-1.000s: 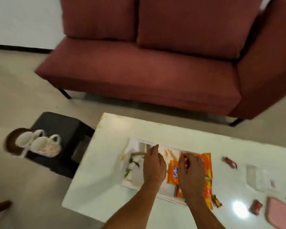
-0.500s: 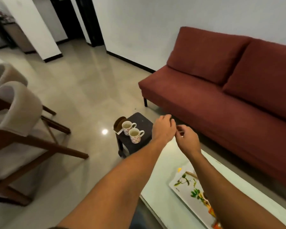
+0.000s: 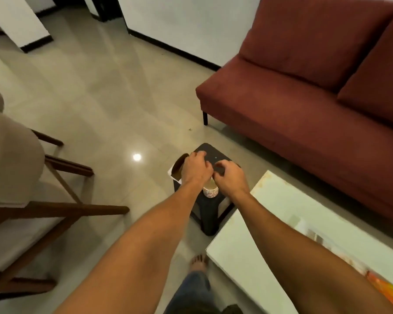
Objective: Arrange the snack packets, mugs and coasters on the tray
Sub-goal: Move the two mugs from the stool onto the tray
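Both my hands reach over a small black stool (image 3: 210, 219) beside the table. A floral mug (image 3: 210, 191) stands on it, just under my wrists. My right hand (image 3: 230, 177) is curled at the mug's far side, where its handle is hidden. My left hand (image 3: 196, 168) is curled over the spot to the mug's left, and whatever it covers is hidden. A brown coaster (image 3: 179, 165) pokes out left of that hand. The tray (image 3: 313, 234) is a blur on the white table, with an orange snack packet (image 3: 390, 291) at the lower right.
The white table (image 3: 281, 200) runs along the right. A red sofa (image 3: 304, 105) stands behind it and the stool. A wooden armchair (image 3: 21, 189) stands at the left. My bare foot (image 3: 199, 261) is on the tiled floor between stool and table.
My view has swung from the tray to the stool. Both hands left the snack packets, moved left and came down onto the mugs, which they now mostly cover.
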